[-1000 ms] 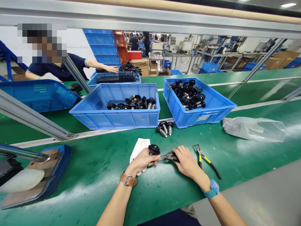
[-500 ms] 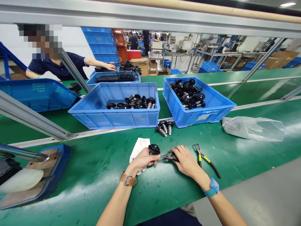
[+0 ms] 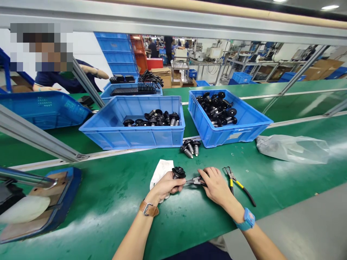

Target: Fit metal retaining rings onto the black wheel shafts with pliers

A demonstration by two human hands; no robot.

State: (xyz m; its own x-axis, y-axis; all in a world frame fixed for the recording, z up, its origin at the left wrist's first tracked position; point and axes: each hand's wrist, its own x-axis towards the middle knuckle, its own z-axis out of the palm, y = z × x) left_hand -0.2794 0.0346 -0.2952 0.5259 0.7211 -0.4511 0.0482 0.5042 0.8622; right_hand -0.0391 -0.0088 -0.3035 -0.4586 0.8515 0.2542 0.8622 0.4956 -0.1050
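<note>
My left hand (image 3: 168, 185) is closed around a black part with a ridged round head and a cylindrical body (image 3: 179, 172); the fingers hide most of the body. In my right hand (image 3: 216, 185) is a pair of circlip pliers (image 3: 197, 180), gripped by the handles. The plier tips point left and reach the fingers of my left hand; whether they touch the part, I cannot tell. Under my left hand lies a white glove (image 3: 162, 169). A second pair of pliers with yellow and black handles (image 3: 235, 180) rests on the green bench, right of my right hand.
Two blue bins (image 3: 135, 136) (image 3: 238, 133) of similar black parts stand behind my hands, with several loose parts (image 3: 191, 147) before them. Small rings (image 3: 247, 171) and a plastic bag (image 3: 294, 148) lie rightward. A blue-based fixture (image 3: 73, 180) stands left. A co-worker (image 3: 81, 77) sits beyond.
My hands hold nearly the same pose, with the pliers shifted very slightly. The co-worker's outstretched arm has drawn back from the far tray.
</note>
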